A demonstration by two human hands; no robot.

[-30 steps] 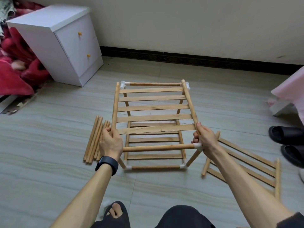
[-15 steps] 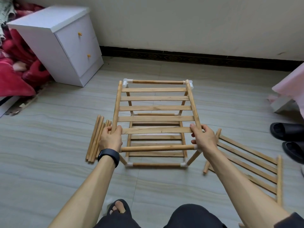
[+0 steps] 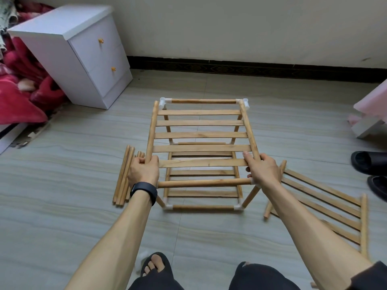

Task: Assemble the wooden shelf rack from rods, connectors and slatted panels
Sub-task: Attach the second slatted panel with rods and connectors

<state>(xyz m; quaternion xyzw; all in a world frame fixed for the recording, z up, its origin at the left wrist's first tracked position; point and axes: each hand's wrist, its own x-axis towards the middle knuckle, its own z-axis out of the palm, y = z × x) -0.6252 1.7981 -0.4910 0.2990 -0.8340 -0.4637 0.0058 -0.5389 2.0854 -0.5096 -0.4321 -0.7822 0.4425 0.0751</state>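
Evidently left hand point(image 3: 144, 172), right hand point(image 3: 262, 170): fingers curled round side rails of light-wood slatted panel point(image 3: 201, 135), held atop wooden-rod frame with white corner connectors point(image 3: 203, 182); likely for seating rails into sockets.

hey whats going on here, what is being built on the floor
A person is assembling a wooden shelf rack on the floor. The left hand and right hand each grip a side rail of a slatted panel, holding it over the top of the rod frame, which has a lower panel fitted. It does not look seated in the white connectors yet. Spare rods lie to the left, another panel to the right.
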